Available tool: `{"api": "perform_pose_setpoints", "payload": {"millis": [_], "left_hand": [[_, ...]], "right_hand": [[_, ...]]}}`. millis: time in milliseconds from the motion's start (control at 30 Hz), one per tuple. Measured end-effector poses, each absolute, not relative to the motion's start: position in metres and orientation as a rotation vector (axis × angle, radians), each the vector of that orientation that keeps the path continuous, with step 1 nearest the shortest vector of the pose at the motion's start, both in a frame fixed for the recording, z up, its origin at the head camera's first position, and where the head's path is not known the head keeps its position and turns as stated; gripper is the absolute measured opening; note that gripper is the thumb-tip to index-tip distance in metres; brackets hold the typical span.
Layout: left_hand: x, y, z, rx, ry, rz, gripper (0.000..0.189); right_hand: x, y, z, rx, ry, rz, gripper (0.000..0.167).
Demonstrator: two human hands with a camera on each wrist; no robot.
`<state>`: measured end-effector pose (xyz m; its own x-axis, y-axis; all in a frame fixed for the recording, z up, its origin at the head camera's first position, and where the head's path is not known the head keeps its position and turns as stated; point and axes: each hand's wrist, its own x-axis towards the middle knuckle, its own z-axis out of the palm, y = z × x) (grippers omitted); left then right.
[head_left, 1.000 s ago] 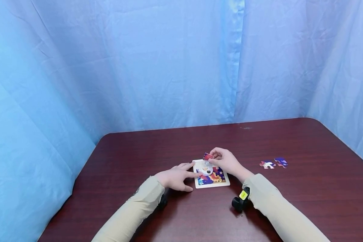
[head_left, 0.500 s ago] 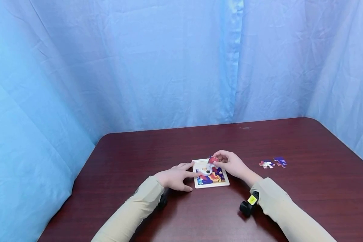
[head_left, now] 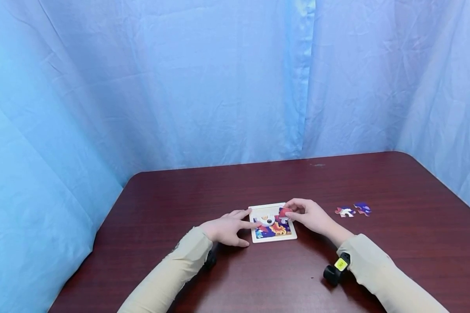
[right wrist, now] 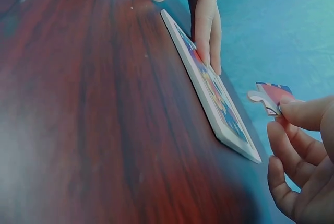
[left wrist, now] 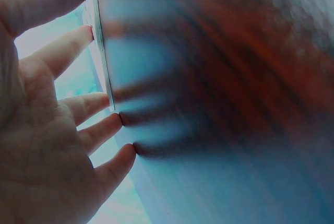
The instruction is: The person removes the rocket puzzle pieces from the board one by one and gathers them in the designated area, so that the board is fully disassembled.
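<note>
A white-framed jigsaw puzzle board (head_left: pixel 275 240) lies flat on the table, its lower part filled with a colourful picture. My left hand (head_left: pixel 228 230) has its fingers spread straight, with the index finger on the picture and another fingertip at the frame's left edge. In the left wrist view the same hand (left wrist: pixel 57 104) reaches to the board's edge. Between thumb and fingers, my right hand (head_left: pixel 311 216) pinches a red and white puzzle piece (right wrist: pixel 271 97) just over the board's upper right. The right wrist view shows that piece held off the board, with a knob on one side.
Two loose puzzle pieces, one white and red (head_left: pixel 345 211) and one purple (head_left: pixel 362 208), lie on the dark reddish table (head_left: pixel 219 187) to the right of the board. A pale blue curtain (head_left: pixel 219 87) hangs behind and at both sides.
My right hand has moved right and slightly nearer with the puzzle piece, from the board's upper middle to its upper right corner. The left hand has stayed in place.
</note>
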<state>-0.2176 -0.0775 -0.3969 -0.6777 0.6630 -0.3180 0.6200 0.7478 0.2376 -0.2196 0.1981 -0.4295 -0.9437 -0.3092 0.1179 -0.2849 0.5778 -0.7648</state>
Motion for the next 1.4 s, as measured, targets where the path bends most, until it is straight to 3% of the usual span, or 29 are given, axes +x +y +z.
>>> {"api": "perform_pose_setpoints", "payload": {"millis": [1400], "left_hand": [[-0.216, -0.080, -0.398, 0.979, 2.559, 0.152, 0.062]], "right_hand": [[-0.209, 0.285, -0.409, -0.430, 2.968, -1.005, 0.014]]}}
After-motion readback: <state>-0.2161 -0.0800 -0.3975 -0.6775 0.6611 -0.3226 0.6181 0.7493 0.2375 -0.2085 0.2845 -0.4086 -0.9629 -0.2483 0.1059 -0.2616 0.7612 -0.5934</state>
